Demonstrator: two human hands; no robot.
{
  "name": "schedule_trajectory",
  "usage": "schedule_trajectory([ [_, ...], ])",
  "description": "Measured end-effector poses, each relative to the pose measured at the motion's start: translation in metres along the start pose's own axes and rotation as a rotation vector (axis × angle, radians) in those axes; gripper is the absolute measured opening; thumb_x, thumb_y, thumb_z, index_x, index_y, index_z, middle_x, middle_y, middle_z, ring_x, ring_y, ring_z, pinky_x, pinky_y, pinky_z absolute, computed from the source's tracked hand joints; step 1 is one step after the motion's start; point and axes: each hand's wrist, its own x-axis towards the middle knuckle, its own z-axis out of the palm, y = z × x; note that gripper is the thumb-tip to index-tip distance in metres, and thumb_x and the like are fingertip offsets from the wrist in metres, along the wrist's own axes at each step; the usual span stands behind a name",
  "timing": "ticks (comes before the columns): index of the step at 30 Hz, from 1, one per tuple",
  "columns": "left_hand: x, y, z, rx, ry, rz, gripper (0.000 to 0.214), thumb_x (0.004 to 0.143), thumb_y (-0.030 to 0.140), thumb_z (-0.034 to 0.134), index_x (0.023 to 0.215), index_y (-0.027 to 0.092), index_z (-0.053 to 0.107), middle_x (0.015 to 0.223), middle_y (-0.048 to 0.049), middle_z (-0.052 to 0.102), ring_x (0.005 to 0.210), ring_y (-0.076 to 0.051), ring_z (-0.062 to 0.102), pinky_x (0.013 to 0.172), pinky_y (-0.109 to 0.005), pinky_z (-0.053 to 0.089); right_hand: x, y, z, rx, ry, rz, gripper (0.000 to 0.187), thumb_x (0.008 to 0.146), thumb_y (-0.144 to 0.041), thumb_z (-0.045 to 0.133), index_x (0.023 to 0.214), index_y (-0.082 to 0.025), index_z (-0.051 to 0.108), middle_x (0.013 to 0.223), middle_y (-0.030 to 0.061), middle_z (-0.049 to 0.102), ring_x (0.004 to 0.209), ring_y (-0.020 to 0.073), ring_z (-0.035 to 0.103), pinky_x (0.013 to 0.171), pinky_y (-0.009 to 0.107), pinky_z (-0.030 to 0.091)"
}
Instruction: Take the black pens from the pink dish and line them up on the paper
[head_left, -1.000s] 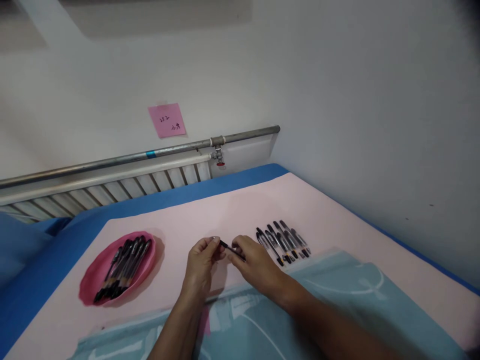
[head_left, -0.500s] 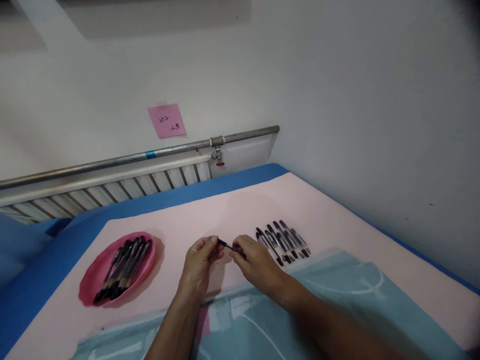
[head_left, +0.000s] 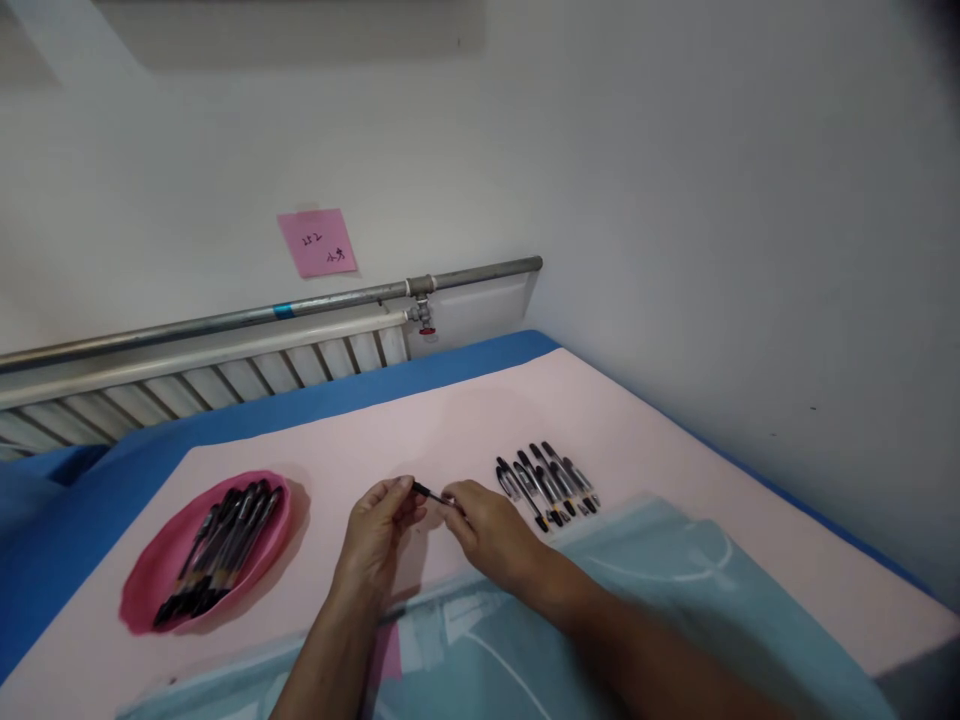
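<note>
Between my two hands, above the pink table cover, is a slim black pen (head_left: 430, 492). My left hand (head_left: 382, 515) pinches its left end between thumb and forefinger. My right hand (head_left: 487, 525) is closed round its other end, which the fingers partly hide. To the right of my right hand lie several black-capped clear pens (head_left: 546, 485), grouped side by side on the cover. A pink oval bowl (head_left: 139, 595) on the left holds a heap of several similar pens (head_left: 221, 550).
A light blue patterned cloth (head_left: 645, 570) lies along the near side of the pink cover (head_left: 442, 430). Behind the blue table edge (head_left: 360, 390) are a white radiator (head_left: 247, 375) and a metal pipe (head_left: 345, 298). A pink note (head_left: 318, 243) is stuck to the wall.
The whole view has shifted slightly, so most things appear further left. Both hands still hold the pen, and less of its right end shows past my right fingers.
</note>
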Motion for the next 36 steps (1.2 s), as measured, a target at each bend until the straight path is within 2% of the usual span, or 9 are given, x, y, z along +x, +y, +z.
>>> schedule_trajectory([
  [3,0.0015,-0.0009,-0.0028,0.010,0.003,-0.013,0.022,0.056,0.023,0.078,0.065,0.013,0.061,0.059,0.0016,0.063,0.058,-0.010,0.061,0.058,-0.021,0.050,0.0000,-0.0007,0.0014,-0.018,0.005,0.028,0.008,0.080,-0.018,0.050,0.088,-0.018,0.052,0.083,0.0037,0.058,0.075,0.0144,0.053,0.064,0.024,0.037],
  [8,0.0019,-0.0006,-0.0042,0.031,-0.022,-0.022,0.021,0.058,0.025,0.077,0.066,0.013,0.061,0.060,0.0016,0.064,0.059,-0.009,0.060,0.060,-0.021,0.050,-0.0011,-0.0007,0.0019,-0.002,-0.027,0.022,0.012,0.087,-0.022,0.041,0.082,-0.018,0.052,0.077,0.0030,0.058,0.070,0.0131,0.053,0.062,0.023,0.036],
  [13,-0.0001,0.0012,-0.0001,0.026,-0.017,-0.004,0.023,0.056,0.026,0.077,0.063,0.012,0.060,0.056,0.0019,0.062,0.057,-0.009,0.060,0.058,-0.021,0.048,-0.0001,-0.0002,0.0013,-0.009,0.008,0.027,0.006,0.080,-0.018,0.050,0.086,-0.018,0.051,0.084,0.0039,0.057,0.075,0.0143,0.052,0.063,0.024,0.037],
  [18,-0.0008,0.0015,0.0005,0.020,-0.033,-0.004,0.023,0.056,0.027,0.077,0.064,0.012,0.060,0.058,0.0010,0.063,0.059,-0.010,0.060,0.060,-0.022,0.047,0.0007,0.0008,0.0003,0.032,-0.013,0.001,0.012,0.087,-0.021,0.041,0.080,-0.018,0.051,0.077,0.0027,0.056,0.070,0.0130,0.051,0.063,0.024,0.036],
  [24,-0.0021,0.0020,0.0013,0.027,-0.047,-0.011,0.022,0.058,0.026,0.076,0.064,0.013,0.059,0.057,0.0015,0.063,0.058,-0.009,0.060,0.060,-0.021,0.047,0.0009,0.0015,0.0011,-0.005,0.011,0.018,0.003,0.082,-0.020,0.049,0.082,-0.017,0.050,0.080,0.0028,0.055,0.071,0.0131,0.050,0.062,0.023,0.036],
  [26,-0.0027,0.0021,0.0019,0.027,-0.048,-0.006,0.022,0.058,0.026,0.076,0.062,0.013,0.059,0.056,0.0016,0.062,0.057,-0.009,0.059,0.060,-0.021,0.046,0.0009,0.0021,0.0015,-0.001,-0.004,0.012,0.009,0.085,-0.020,0.044,0.078,-0.018,0.050,0.076,0.0023,0.055,0.069,0.0127,0.050,0.061,0.023,0.035],
  [31,-0.0030,0.0008,0.0021,0.039,-0.024,0.002,0.025,0.055,0.027,0.077,0.060,0.013,0.058,0.055,0.0023,0.061,0.057,-0.009,0.059,0.061,-0.022,0.046,0.0010,0.0045,0.0022,-0.015,-0.013,-0.002,0.007,0.084,-0.022,0.047,0.086,-0.018,0.052,0.080,0.0028,0.055,0.072,0.0132,0.051,0.064,0.024,0.036],
  [34,-0.0028,0.0001,0.0017,0.066,-0.023,0.010,0.025,0.055,0.029,0.077,0.063,0.013,0.060,0.058,0.0014,0.062,0.059,-0.010,0.059,0.061,-0.023,0.046,0.0015,0.0049,0.0025,0.007,0.018,0.005,0.000,0.081,-0.018,0.050,0.081,-0.018,0.050,0.077,0.0012,0.054,0.069,0.0125,0.049,0.061,0.023,0.035],
  [36,-0.0027,0.0003,0.0015,0.086,-0.025,0.025,0.026,0.055,0.030,0.077,0.063,0.013,0.060,0.059,0.0009,0.063,0.059,-0.010,0.059,0.062,-0.023,0.046,0.0015,0.0046,0.0024,0.044,0.017,0.005,0.007,0.082,-0.017,0.048,0.075,-0.018,0.048,0.072,0.0001,0.053,0.066,0.0117,0.048,0.059,0.023,0.034],
])
